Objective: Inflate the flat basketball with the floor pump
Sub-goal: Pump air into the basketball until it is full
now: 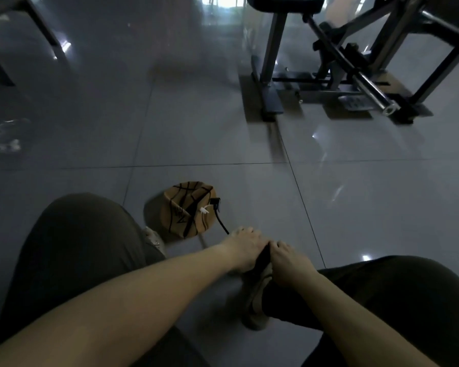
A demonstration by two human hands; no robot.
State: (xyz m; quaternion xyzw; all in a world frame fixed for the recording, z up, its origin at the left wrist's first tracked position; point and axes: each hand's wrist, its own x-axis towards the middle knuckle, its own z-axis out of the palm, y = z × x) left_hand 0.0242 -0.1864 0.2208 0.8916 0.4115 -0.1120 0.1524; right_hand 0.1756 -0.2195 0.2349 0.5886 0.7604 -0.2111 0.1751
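A flat, folded-in brown basketball (pixel 187 209) with black lines lies on the tiled floor just ahead of my knees. A black pump hose (pixel 221 222) runs from a white fitting on the ball back toward my hands. My left hand (pixel 243 247) and my right hand (pixel 286 260) sit side by side, both gripping the black pump handle (pixel 263 259), of which only a short dark piece shows between them. The pump's body is hidden under my hands. A shoe (pixel 256 295) is planted right below the handle.
My two legs in dark trousers frame the scene at left and right. A black metal gym machine (pixel 337 62) with a chrome bar stands at the far right. A dark frame leg (pixel 37 27) is at the far left. Glossy grey floor tiles (pixel 196 115) lie between.
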